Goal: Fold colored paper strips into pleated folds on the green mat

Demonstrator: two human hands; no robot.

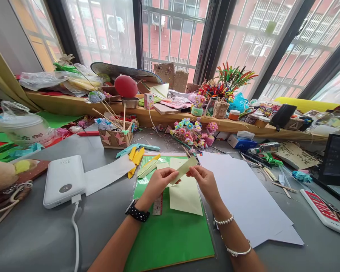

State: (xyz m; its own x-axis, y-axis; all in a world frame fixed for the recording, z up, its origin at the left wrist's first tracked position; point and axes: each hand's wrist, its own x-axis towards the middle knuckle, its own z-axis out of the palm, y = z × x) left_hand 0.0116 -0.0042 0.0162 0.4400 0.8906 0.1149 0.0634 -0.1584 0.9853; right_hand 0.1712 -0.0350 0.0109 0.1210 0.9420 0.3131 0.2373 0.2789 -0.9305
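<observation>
My left hand (158, 184) and my right hand (204, 181) together pinch a narrow strip of pale yellow paper (184, 169), held tilted above the grey table. The left hand grips its lower end, the right hand its upper end. Under the hands lies a larger pale yellow sheet (185, 194) on a green sheet (170, 234). A ruler (158, 206) rests by my left wrist, which wears a black watch. My right wrist wears bead bracelets.
A white power bank (64, 180) with its cable lies at the left. White paper sheets (243, 196) spread at the right. Yellow and blue paper strips (136, 155), a small box of sticks (115, 136), paper flowers (191, 132), a red calculator (323, 211) and a cluttered windowsill ledge (147, 115) surround the table.
</observation>
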